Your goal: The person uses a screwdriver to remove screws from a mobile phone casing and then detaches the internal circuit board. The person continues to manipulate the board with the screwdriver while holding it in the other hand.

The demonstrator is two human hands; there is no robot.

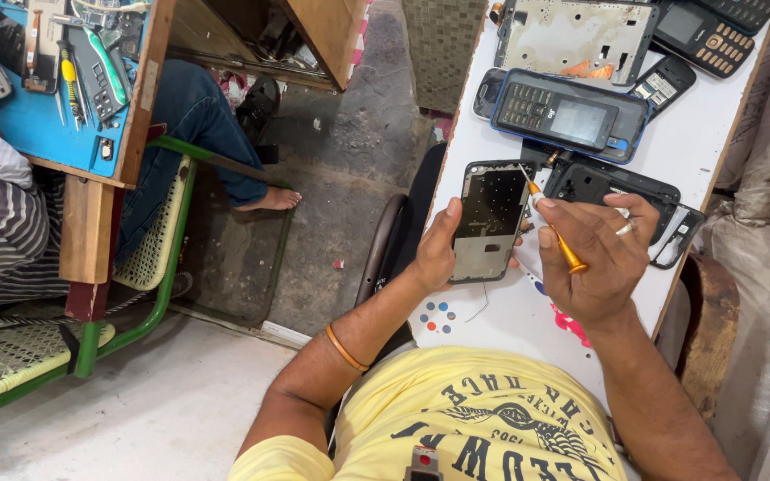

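My left hand (437, 249) grips a stripped grey phone frame (489, 218) by its left edge, holding it over the white table (697, 134). My right hand (594, 254) holds a small orange-handled screwdriver (556, 233), its tip touching the upper right edge of the frame. A small pale part sits pinched between two fingers of the right hand. Just past the frame lies a black keypad phone with a blue rim (572, 114), and a black phone back shell (612, 185) lies under my right fingers.
More phone parts lie at the table's far end: a metal chassis (577, 36) and black keypad phones (701, 34). At left another person in jeans (184, 134) sits on a green bench (162, 232) at a blue-topped table (33, 125) with tools. Sacks stand at right.
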